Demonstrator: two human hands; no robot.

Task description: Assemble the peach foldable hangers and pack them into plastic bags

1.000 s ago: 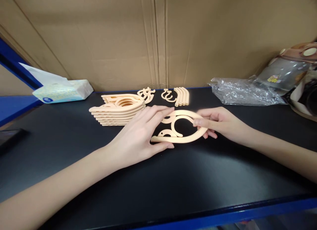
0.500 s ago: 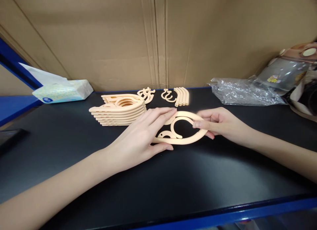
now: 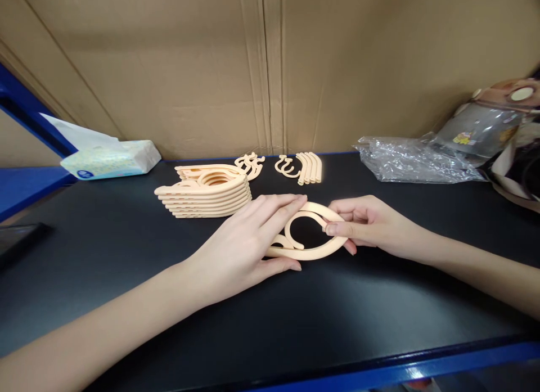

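Observation:
A peach plastic folding hanger (image 3: pixel 314 248) with a curved hook inside its loop lies between my hands above the black table (image 3: pixel 126 257). My left hand (image 3: pixel 248 240) grips its left end, thumb under and fingers stretched over the top. My right hand (image 3: pixel 367 223) pinches its right end. Behind my left hand stands a stack of several folded hangers (image 3: pixel 206 192) of the same colour.
Loose hook pieces (image 3: pixel 251 164) and curved arm pieces (image 3: pixel 306 167) lie at the back by the cardboard wall. A tissue pack (image 3: pixel 112 156) sits at the left, a crumpled clear bag (image 3: pixel 409 158) and a bottle (image 3: pixel 485 122) at the right. A dark flat object (image 3: pixel 17 240) lies at the far left.
The hook inside the hanger has swung inward and the hanger's loop has narrowed between my hands. Both hands stay gripping its ends; the view has shifted slightly.

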